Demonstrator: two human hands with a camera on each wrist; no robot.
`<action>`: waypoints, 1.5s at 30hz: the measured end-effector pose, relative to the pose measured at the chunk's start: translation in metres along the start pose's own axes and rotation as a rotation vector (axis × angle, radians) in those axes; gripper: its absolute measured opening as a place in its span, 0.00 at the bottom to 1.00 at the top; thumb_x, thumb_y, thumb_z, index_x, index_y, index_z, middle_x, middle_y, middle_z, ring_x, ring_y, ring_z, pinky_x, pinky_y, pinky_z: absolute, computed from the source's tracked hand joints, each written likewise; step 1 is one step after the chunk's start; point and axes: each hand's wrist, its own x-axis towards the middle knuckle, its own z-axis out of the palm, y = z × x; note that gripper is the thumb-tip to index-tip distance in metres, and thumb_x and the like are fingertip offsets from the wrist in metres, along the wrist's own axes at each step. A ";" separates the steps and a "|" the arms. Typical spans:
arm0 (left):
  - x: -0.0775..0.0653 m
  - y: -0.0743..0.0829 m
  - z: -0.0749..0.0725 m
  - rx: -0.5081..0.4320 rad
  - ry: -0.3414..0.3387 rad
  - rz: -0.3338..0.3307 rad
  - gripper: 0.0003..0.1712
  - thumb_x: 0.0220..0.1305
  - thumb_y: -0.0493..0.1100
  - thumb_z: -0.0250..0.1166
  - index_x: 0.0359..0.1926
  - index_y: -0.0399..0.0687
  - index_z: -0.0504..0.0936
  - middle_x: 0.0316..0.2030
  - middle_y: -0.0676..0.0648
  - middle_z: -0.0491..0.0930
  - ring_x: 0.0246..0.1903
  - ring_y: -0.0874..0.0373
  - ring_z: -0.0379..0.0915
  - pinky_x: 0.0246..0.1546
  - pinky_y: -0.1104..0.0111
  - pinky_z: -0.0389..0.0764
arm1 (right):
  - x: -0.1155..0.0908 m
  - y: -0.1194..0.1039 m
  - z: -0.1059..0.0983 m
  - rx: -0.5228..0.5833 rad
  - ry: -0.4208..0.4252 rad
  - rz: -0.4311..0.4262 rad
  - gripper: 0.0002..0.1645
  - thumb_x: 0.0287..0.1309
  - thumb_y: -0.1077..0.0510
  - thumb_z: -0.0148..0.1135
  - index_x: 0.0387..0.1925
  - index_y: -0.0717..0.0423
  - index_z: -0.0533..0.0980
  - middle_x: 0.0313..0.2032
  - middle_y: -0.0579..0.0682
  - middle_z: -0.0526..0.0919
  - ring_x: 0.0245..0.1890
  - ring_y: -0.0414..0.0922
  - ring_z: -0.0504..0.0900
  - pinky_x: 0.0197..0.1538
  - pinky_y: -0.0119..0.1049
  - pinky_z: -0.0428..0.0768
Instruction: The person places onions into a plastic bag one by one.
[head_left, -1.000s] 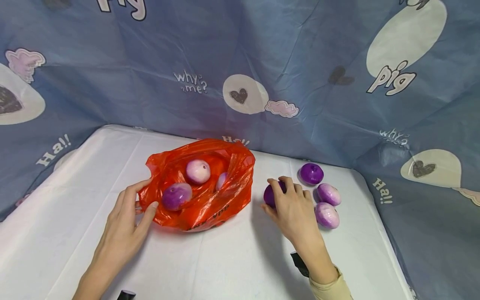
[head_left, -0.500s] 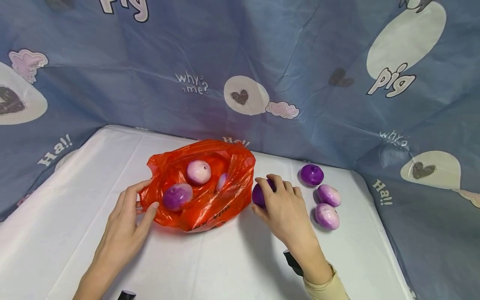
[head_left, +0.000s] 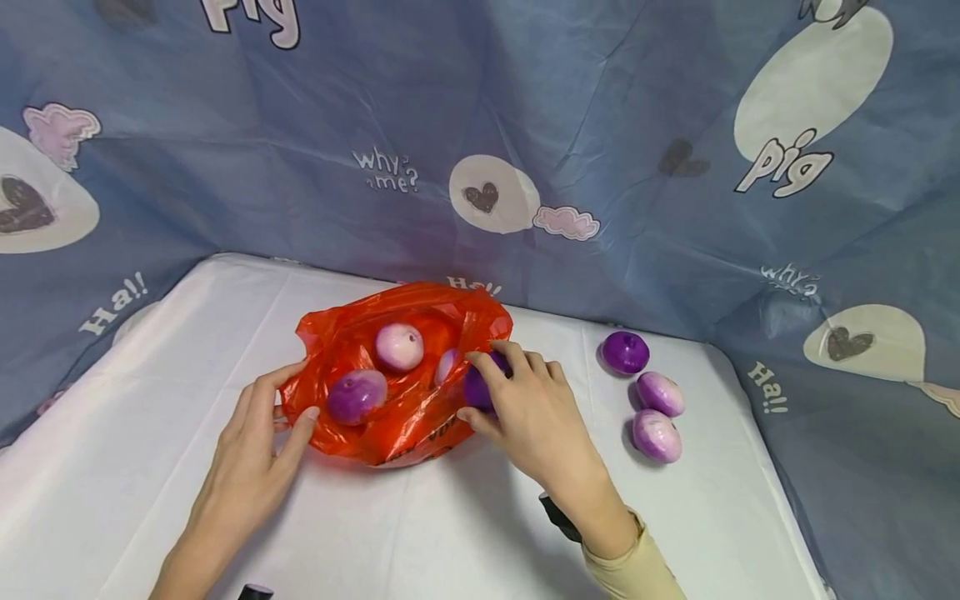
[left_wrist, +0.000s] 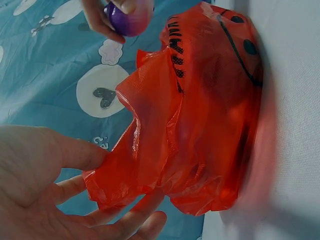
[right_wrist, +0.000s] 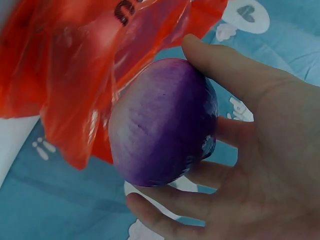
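Note:
A red plastic bag (head_left: 416, 433) stands on the white cloth with its mouth open. Inside it lie a pale onion (head_left: 400, 347), a purple onion (head_left: 357, 397) and a third onion, partly hidden by the bag's fold. My left hand (head_left: 251, 450) pinches the bag's left rim between thumb and fingers, as the left wrist view shows too. My right hand (head_left: 536, 421) grips a dark purple onion (right_wrist: 162, 122) over the bag's right rim. In the left wrist view that onion hangs above the bag, apart from it.
To the right on the cloth (head_left: 727, 492) sit a deep purple onion (head_left: 625, 352) and two paler onions (head_left: 661, 393), close together in a rough column. A blue printed sheet (head_left: 645, 275) rises behind the table and along its right side.
My right hand has carried the dark purple onion leftward, from the cloth beside the loose onions to the bag's right rim. The left hand stays at the bag's left rim.

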 end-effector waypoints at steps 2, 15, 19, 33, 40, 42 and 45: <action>0.000 0.000 0.000 -0.002 0.006 0.003 0.37 0.73 0.39 0.68 0.78 0.49 0.67 0.64 0.36 0.75 0.52 0.41 0.81 0.50 0.98 0.60 | 0.003 -0.004 0.000 0.005 0.006 -0.015 0.39 0.61 0.35 0.77 0.69 0.40 0.76 0.68 0.55 0.79 0.59 0.60 0.86 0.56 0.56 0.84; 0.000 0.000 0.000 -0.004 -0.005 0.002 0.37 0.73 0.39 0.68 0.78 0.49 0.66 0.65 0.36 0.75 0.54 0.41 0.81 0.50 0.98 0.59 | 0.027 -0.029 0.009 0.010 0.045 -0.094 0.42 0.62 0.34 0.76 0.72 0.42 0.73 0.65 0.55 0.79 0.59 0.58 0.86 0.55 0.55 0.85; 0.000 0.000 0.000 -0.001 -0.002 0.014 0.37 0.73 0.39 0.69 0.78 0.49 0.66 0.65 0.36 0.75 0.53 0.40 0.81 0.50 0.98 0.59 | 0.035 -0.034 0.014 0.008 0.058 -0.119 0.42 0.63 0.34 0.75 0.73 0.42 0.72 0.66 0.56 0.79 0.61 0.60 0.85 0.60 0.57 0.85; -0.001 0.000 0.000 -0.010 -0.004 -0.003 0.37 0.72 0.38 0.68 0.78 0.50 0.66 0.65 0.35 0.75 0.52 0.40 0.81 0.49 0.98 0.60 | 0.056 -0.047 0.034 -0.005 0.062 -0.143 0.40 0.65 0.31 0.71 0.72 0.40 0.71 0.69 0.54 0.77 0.64 0.57 0.83 0.58 0.51 0.86; -0.001 0.000 0.001 -0.013 -0.004 -0.003 0.37 0.73 0.38 0.68 0.78 0.50 0.66 0.65 0.35 0.75 0.51 0.39 0.82 0.50 0.98 0.59 | 0.063 -0.048 0.036 -0.012 0.079 -0.140 0.41 0.65 0.30 0.71 0.72 0.39 0.72 0.69 0.54 0.77 0.65 0.56 0.83 0.56 0.50 0.86; -0.001 0.000 0.000 -0.007 -0.005 -0.002 0.37 0.73 0.39 0.68 0.78 0.50 0.66 0.65 0.35 0.75 0.52 0.40 0.81 0.50 0.98 0.59 | 0.064 -0.048 0.036 -0.016 0.077 -0.137 0.41 0.65 0.30 0.70 0.72 0.40 0.72 0.68 0.54 0.77 0.66 0.55 0.82 0.56 0.50 0.86; -0.001 -0.001 0.000 0.000 0.002 0.003 0.37 0.72 0.39 0.69 0.78 0.49 0.67 0.65 0.36 0.75 0.51 0.41 0.81 0.49 0.97 0.60 | 0.064 -0.048 0.037 -0.019 0.074 -0.133 0.40 0.65 0.29 0.70 0.71 0.40 0.73 0.68 0.54 0.77 0.66 0.55 0.82 0.56 0.49 0.86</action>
